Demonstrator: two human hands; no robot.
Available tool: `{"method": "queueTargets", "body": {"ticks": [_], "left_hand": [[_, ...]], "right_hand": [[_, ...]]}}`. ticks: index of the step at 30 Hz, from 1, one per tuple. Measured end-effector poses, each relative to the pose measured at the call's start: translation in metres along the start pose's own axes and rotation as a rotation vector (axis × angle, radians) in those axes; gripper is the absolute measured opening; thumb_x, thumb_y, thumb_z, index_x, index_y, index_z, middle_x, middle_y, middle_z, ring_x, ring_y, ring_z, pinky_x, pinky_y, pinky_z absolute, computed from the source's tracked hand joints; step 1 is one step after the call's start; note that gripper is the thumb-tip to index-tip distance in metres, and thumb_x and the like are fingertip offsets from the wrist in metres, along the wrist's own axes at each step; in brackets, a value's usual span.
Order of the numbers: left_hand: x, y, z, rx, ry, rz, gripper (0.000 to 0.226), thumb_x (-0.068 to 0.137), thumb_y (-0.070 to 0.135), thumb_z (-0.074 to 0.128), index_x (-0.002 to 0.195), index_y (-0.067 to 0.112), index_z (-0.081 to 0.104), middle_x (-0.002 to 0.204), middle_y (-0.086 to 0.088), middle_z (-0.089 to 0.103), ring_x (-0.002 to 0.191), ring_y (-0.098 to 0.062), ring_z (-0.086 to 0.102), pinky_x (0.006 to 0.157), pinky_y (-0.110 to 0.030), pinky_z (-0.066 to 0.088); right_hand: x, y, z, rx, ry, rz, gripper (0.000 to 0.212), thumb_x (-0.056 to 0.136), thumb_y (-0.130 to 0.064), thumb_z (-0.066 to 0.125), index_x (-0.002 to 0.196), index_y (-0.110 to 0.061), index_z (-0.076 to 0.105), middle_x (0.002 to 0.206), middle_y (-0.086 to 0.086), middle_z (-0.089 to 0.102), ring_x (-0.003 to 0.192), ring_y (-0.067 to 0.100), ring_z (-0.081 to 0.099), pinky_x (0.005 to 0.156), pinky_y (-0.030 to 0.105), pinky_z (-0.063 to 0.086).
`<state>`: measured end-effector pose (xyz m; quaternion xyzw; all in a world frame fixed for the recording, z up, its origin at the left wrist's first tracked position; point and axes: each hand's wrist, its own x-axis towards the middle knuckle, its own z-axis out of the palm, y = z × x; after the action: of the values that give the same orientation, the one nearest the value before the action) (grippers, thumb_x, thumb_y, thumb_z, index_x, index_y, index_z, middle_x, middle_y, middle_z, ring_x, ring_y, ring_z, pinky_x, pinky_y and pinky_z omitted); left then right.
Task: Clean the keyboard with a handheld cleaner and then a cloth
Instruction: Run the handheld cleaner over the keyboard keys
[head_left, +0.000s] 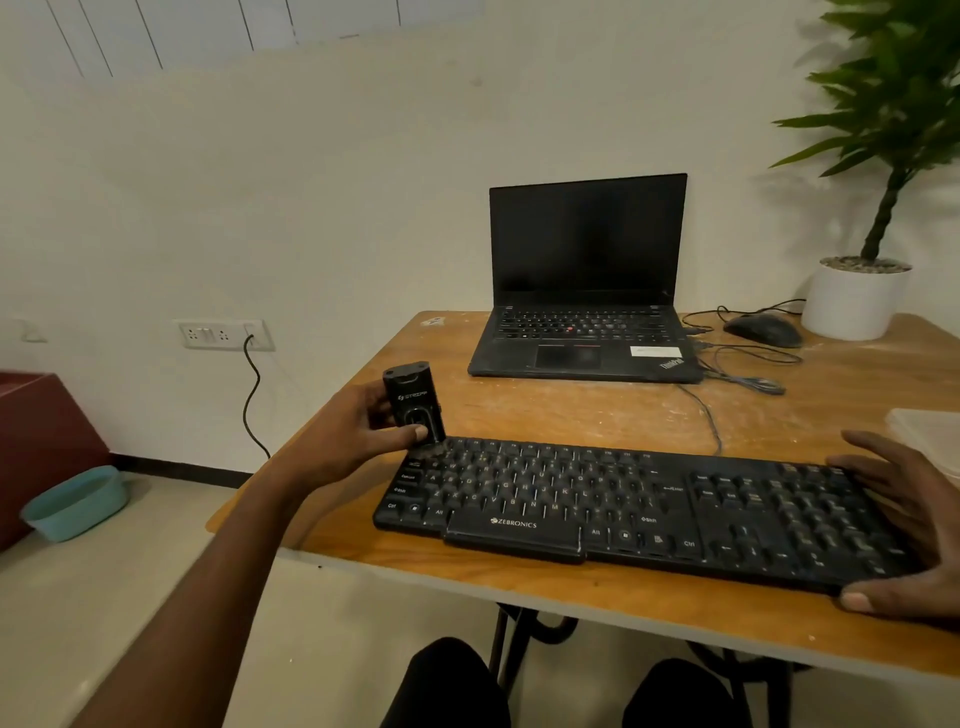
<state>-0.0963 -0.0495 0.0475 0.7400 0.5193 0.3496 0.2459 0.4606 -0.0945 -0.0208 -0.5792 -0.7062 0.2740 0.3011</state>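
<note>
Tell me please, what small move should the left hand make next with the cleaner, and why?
Probably sweep the handheld cleaner rightward along the top key row. The left hand grips it with its tip at the far-left corner of the keyboard, the keys look dusty, and the right hand steadies the right end.

One head-worn wide-angle view looks forward and down, close above the table (519, 410), hands at frame's lower edges.
</note>
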Motion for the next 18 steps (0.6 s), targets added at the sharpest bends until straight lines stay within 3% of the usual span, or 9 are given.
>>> {"method": "queueTargets", "body": {"ticks": [8, 14, 18], "left_hand": [[-0.043, 0.0, -0.007, -0.09, -0.031, 0.016, 0.041, 0.085, 0.013, 0.079, 0.124, 0.014, 0.067, 0.118, 0.003, 0.078, 0.114, -0.014, 0.073, 0.096, -0.021, 0.056], [-0.043, -0.002, -0.008, -0.052, -0.021, 0.018, 0.041, 0.086, 0.017, 0.08, 0.125, 0.019, 0.067, 0.119, 0.01, 0.078, 0.117, -0.009, 0.071, 0.1, -0.018, 0.053], [-0.021, -0.004, -0.006, -0.002, 0.043, 0.014, 0.042, 0.09, 0.016, 0.081, 0.128, 0.023, 0.066, 0.119, 0.012, 0.077, 0.115, -0.01, 0.071, 0.103, -0.031, 0.056]], "right_hand": [[0.002, -0.001, 0.003, 0.042, -0.002, 0.005, 0.161, 0.015, -0.052, 0.102, 0.151, -0.053, 0.015, 0.146, -0.022, 0.044, 0.14, 0.017, 0.041, 0.104, 0.009, 0.023], [0.001, -0.005, 0.005, 0.041, 0.007, 0.018, 0.161, 0.017, -0.052, 0.102, 0.151, -0.053, 0.015, 0.146, -0.023, 0.043, 0.139, 0.016, 0.042, 0.102, 0.005, 0.024], [-0.003, -0.007, 0.0, 0.043, -0.002, 0.024, 0.159, 0.018, -0.049, 0.103, 0.15, -0.054, 0.017, 0.144, -0.025, 0.044, 0.138, 0.016, 0.043, 0.103, 0.009, 0.026]]}}
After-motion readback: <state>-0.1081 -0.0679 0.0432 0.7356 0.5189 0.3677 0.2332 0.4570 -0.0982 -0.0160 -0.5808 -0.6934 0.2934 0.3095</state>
